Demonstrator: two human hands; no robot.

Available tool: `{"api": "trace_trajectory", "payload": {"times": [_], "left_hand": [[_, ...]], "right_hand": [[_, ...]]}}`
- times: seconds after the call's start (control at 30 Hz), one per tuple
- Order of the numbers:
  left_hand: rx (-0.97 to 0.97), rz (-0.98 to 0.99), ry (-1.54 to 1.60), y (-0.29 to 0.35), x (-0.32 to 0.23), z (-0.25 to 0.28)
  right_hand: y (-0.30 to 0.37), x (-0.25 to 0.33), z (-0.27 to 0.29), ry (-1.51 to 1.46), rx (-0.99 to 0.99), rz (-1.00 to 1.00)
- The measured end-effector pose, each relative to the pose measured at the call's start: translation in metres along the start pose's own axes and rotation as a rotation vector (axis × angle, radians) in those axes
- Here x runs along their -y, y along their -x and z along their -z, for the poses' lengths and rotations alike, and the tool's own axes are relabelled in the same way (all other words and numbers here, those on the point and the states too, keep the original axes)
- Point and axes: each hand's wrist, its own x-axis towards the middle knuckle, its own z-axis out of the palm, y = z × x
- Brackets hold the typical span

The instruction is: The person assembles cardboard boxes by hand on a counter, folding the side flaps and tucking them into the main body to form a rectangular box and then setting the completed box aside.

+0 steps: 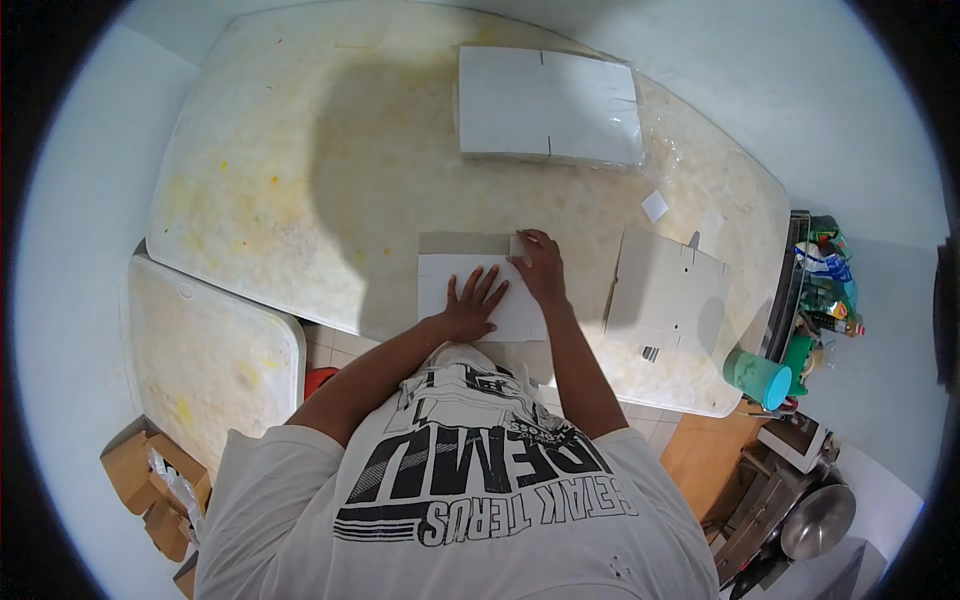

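Note:
A flat white cardboard sheet (432,290) with a greyish folded band along its far side lies on the table in front of me. My left hand (468,312) is open, its fingers spread flat on the middle of the sheet. At the sheet's far right corner, my right hand (541,264) has its fingers bent and closed on a small pale card piece (516,247). Whether that piece is loose or a flap of the sheet, I cannot tell. The right palm hides part of the sheet's right edge.
A plastic-wrapped stack of white cardboard sheets (545,105) lies farther back. To the right are a greyish cardboard piece (668,295), a small white square (654,206) and a teal-lidded container (757,378) near the stained table's (250,200) edge. Open brown boxes (150,480) sit lower left.

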Motion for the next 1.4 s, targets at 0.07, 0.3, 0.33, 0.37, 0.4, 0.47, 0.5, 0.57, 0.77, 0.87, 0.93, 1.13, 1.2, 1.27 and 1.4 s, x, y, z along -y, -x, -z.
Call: {"api": "trace_trajectory", "payload": {"times": [0.07,0.3,0.33,0.37,0.4,0.47,0.5,0.57,0.77,0.87,0.93,1.13,1.2,1.27,1.4], "left_hand": [[0.026,0.026,-0.005,0.001,0.000,0.001],[-0.012,0.020,-0.048,0.000,0.000,0.001],[-0.003,0.021,-0.032,0.000,-0.001,0.002],[0.006,0.020,-0.017,0.000,-0.002,0.003],[0.008,0.018,-0.024,0.002,-0.004,0.004],[-0.133,-0.003,-0.080,0.008,-0.010,0.011],[-0.131,-0.002,-0.085,0.005,-0.005,0.013],[-0.350,0.039,0.248,-0.012,0.009,0.022],[-0.675,0.188,0.182,-0.057,0.004,0.039],[-0.647,0.370,0.241,-0.069,0.005,0.049],[-0.576,0.468,0.402,-0.075,0.003,0.058],[-0.529,0.466,0.648,-0.072,-0.004,0.061],[-0.588,0.477,0.661,-0.073,-0.006,0.055],[-0.650,0.486,0.677,-0.075,-0.008,0.047],[-0.942,0.480,0.440,-0.077,-0.017,0.031]], "right_hand": [[-0.004,-0.001,0.009,-0.208,0.037,-0.091],[-0.013,0.002,0.005,-0.161,0.024,-0.213],[-0.008,0.001,-0.001,-0.168,-0.082,-0.191],[-0.003,0.000,-0.006,-0.173,-0.188,-0.170],[0.003,-0.005,-0.013,-0.175,-0.195,-0.173],[0.017,-0.013,-0.023,0.078,-0.312,0.129],[0.022,-0.008,-0.025,0.074,-0.316,0.128],[0.025,0.007,-0.028,0.030,-0.370,0.000],[0.024,0.013,-0.032,0.054,-0.435,-0.103],[0.021,0.015,-0.030,0.028,-0.461,-0.089],[0.019,0.013,-0.028,0.005,-0.484,-0.069],[0.022,0.015,-0.026,-0.047,-0.462,-0.130],[0.021,0.014,-0.026,-0.034,-0.448,-0.111],[0.022,0.013,-0.026,-0.069,-0.431,-0.106],[0.032,0.005,-0.021,-0.026,-0.288,-0.014]]}}
